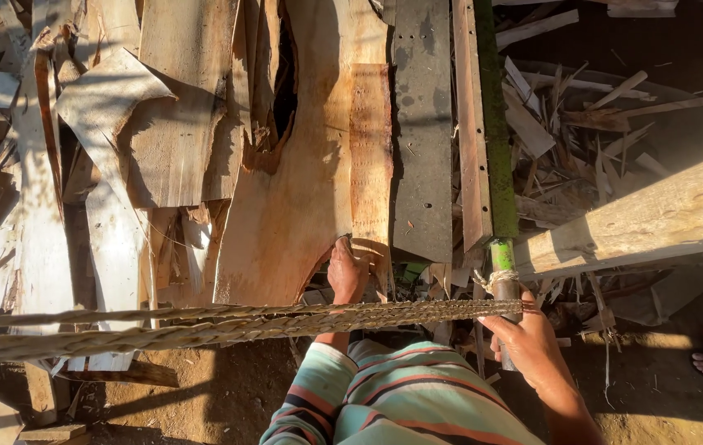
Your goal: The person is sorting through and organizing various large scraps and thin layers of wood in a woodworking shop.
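A big heap of thin wood sheets fills most of the view, lying flat and overlapping in the sun. One long reddish sheet lies on top, next to a dark grey board and a green pole. A thick pale beam sticks out on the right, over a pile of small wood scraps. A braided rope runs across the view, from the left edge to the pole's lower end.

It looks like the person is partway through pulling the reddish sheet off the heap. The next move would call for a firm hold on its near edge and a steady pull toward the body, under the rope.

The left hand is curled closed on the near edge of that reddish sheet. The right hand is wrapped around the metal bottom of the pole, just below where the rope is tied.
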